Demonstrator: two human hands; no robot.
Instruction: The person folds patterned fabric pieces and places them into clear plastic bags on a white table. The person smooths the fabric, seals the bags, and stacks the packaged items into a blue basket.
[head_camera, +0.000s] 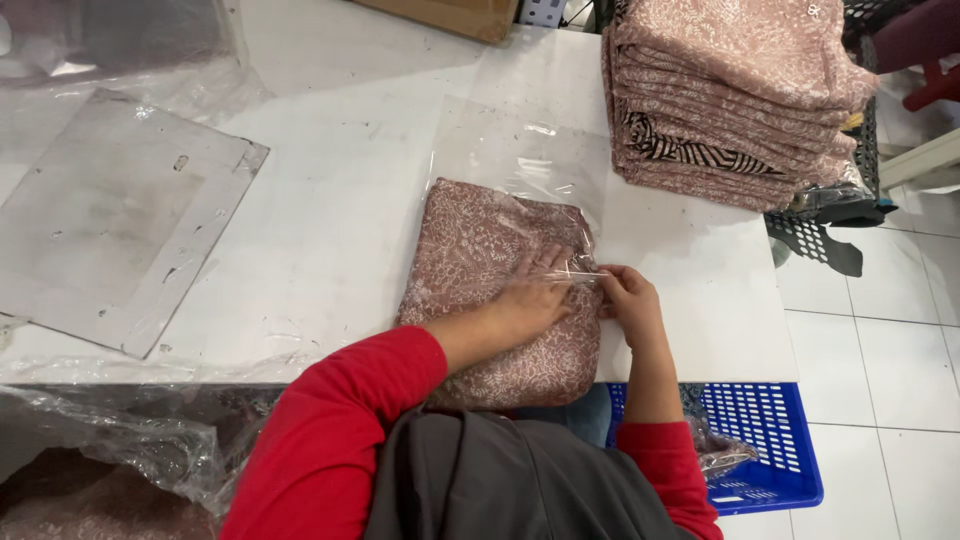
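Folded pink patterned garment (480, 270) lies inside a clear plastic bag (520, 150) at table centre, bag mouth toward 12 o'clock. Left hand (530, 300) presses flat on the garment, fingers spread. Right hand (630, 300) sits at 3 o'clock of it, fingers pinched on the bag's edge film. Hands nearly touching. Stack of folded garments (730, 90) at 1 o'clock; grey board (110, 220) at 9 o'clock on the white table (330, 230). Risk, judged: film may wrinkle or tear if pulled hard; the garment's near edge overhangs the table and could slide off.
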